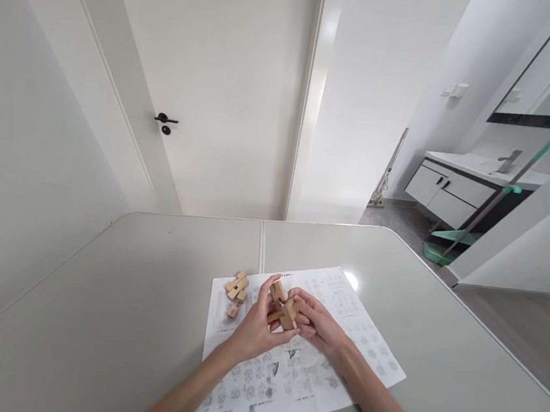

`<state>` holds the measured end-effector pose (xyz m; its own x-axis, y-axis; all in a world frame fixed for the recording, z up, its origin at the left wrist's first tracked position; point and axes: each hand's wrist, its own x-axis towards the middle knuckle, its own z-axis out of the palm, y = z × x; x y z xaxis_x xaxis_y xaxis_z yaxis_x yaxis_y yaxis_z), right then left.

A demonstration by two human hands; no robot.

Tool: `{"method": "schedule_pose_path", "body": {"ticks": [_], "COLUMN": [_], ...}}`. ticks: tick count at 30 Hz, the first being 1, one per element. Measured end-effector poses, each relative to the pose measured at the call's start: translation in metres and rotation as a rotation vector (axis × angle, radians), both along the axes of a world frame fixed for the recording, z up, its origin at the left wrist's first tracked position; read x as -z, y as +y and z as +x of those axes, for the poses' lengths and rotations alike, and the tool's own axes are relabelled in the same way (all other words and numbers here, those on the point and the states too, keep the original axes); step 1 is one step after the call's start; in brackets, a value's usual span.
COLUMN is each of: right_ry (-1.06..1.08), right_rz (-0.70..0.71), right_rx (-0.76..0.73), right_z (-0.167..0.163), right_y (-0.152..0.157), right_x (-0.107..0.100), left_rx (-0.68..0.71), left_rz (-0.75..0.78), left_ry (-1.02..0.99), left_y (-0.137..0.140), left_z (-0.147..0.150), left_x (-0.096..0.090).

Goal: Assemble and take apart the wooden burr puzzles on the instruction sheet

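While left grip and right grip sit half-curled on wooden blocks (probably light, stiff), pinch 3 o'clock end.

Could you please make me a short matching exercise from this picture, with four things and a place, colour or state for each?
Things
1. Left hand
2. Loose blocks
3. Sheet
4. Door handle

Places, colours and states
A. Black
B. White and printed, lying on the table
C. Gripping wooden pieces together with the right hand
D. In a small group at the sheet's upper left

Right pairs
1-C
2-D
3-B
4-A
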<state>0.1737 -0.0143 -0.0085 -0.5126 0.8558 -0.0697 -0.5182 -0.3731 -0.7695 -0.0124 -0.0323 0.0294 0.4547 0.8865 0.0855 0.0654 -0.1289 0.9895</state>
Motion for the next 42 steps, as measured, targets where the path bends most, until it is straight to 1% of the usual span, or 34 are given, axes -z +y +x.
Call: {"method": "schedule_pose_path", "body": {"ticks": [4,8,14,20,27,36,42], "right_ry": [-0.021,-0.006,0.041,0.073,0.076,0.117,0.108], "right_rz": [0.012,-0.02,-0.065,-0.07,-0.083,-0.053,-0.025], "right_rx": [-0.006,-0.015,0.014,-0.014,0.01,-0.005,-0.009], "right_z": [0.001,0.002,0.0,0.001,0.001,0.001,0.003], "right_y": [0.0,0.0,0.0,0.001,0.0,0.0,0.0], "right_x": [-0.002,-0.001,0.001,0.004,0.001,0.003,0.002], "left_rx": [0.0,-0.006,0.035,0.09,0.079,0.063,0.035], "left_rz": [0.03,0.031,0.021,0.004,0.069,-0.024,0.046], "left_ry": [0.047,0.062,0.032,-0.01,0.077,0.052,0.107], "left_y": [0.001,0.0,-0.001,0.0,-0.001,-0.005,-0.005], "left_z": [-0.001,-0.001,-0.003,-0.003,-0.004,0.0,0.002], "left_x": [0.002,0.001,-0.005,-0.006,-0.002,-0.007,-0.01]}}
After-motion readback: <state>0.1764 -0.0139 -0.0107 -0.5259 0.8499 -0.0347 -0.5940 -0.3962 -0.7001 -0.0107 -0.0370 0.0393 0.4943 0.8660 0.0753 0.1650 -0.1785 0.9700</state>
